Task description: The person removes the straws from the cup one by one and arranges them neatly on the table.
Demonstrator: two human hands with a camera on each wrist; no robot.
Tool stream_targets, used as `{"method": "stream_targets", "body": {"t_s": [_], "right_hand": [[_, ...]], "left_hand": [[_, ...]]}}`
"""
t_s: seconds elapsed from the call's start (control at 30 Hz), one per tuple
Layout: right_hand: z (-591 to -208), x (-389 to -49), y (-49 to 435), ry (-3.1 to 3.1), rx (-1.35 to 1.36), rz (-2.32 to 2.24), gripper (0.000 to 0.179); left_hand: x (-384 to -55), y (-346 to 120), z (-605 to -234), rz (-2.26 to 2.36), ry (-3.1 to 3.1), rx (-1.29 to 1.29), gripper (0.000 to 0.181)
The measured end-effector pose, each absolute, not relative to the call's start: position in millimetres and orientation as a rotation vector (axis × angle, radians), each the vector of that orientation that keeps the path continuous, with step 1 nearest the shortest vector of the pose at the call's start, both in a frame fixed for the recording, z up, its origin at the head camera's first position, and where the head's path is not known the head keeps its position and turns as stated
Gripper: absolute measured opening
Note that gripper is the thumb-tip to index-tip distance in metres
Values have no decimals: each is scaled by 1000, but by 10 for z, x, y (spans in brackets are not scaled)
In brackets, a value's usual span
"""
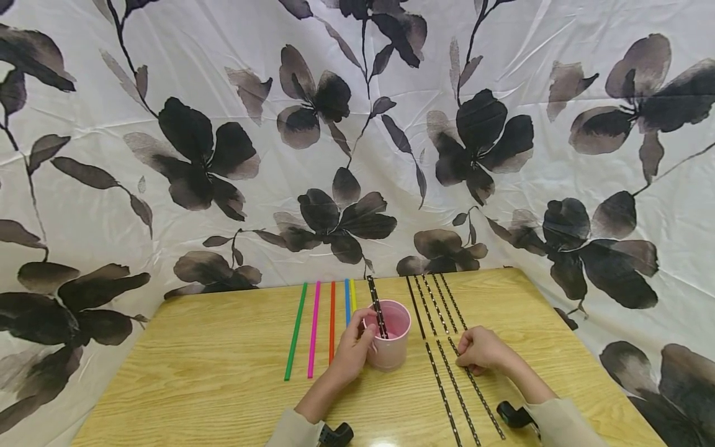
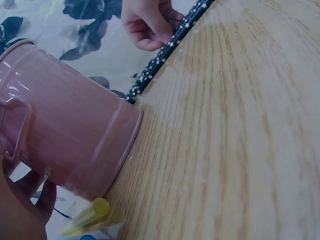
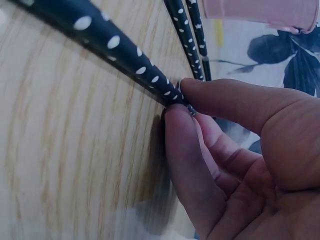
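Note:
My left hand (image 1: 350,355) holds a pink cup (image 1: 391,355) with a side handle, fingers at its rim and side. Inside the cup lean black straws (image 1: 375,295) with light specks; how many I cannot tell. My right hand (image 1: 486,351) pinches a black straw with white dots (image 1: 485,400) near its far end, thumb and finger on either side in the right wrist view. That straw lies along the table. Left of it lie two more black patterned straws (image 1: 459,392), roughly parallel.
Beyond the right hand lies a row of several black straws (image 1: 427,304). Left of the cup lie a green straw (image 1: 295,332), a pink straw (image 1: 314,329), a red straw (image 1: 332,316), a blue straw (image 1: 347,301) and a yellow straw (image 1: 353,295). A floral cloth (image 1: 413,242) hangs behind the wooden table (image 1: 212,360).

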State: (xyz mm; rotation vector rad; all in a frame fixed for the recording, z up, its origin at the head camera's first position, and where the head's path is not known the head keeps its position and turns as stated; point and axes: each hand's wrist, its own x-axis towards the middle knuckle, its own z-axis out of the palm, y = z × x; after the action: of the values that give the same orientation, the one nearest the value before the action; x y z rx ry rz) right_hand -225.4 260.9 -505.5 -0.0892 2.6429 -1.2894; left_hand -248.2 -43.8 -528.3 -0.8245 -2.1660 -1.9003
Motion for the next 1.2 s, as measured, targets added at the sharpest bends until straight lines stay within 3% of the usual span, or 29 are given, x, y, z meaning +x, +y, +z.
{"method": "stream_targets", "body": {"t_s": [0.27, 0.53, 0.8, 1.2], "right_hand": [[-5057, -2209, 2612, 2646, -61, -1302, 20], [-5046, -2183, 2611, 2640, -58, -1312, 19], [-5037, -2196, 2633, 2639, -75, -1311, 19], [-4910, -2239, 2661, 2593, -167, -1382, 13]], "left_hand": [[-2289, -455, -4998, -1916, -2180, -864, 24], [-2415, -445, -5211, -1915, -2163, -832, 23], [-2248, -447, -4955, -1891, -2170, -867, 24], [-2423, -449, -5227, -1920, -2166, -844, 24]]}}
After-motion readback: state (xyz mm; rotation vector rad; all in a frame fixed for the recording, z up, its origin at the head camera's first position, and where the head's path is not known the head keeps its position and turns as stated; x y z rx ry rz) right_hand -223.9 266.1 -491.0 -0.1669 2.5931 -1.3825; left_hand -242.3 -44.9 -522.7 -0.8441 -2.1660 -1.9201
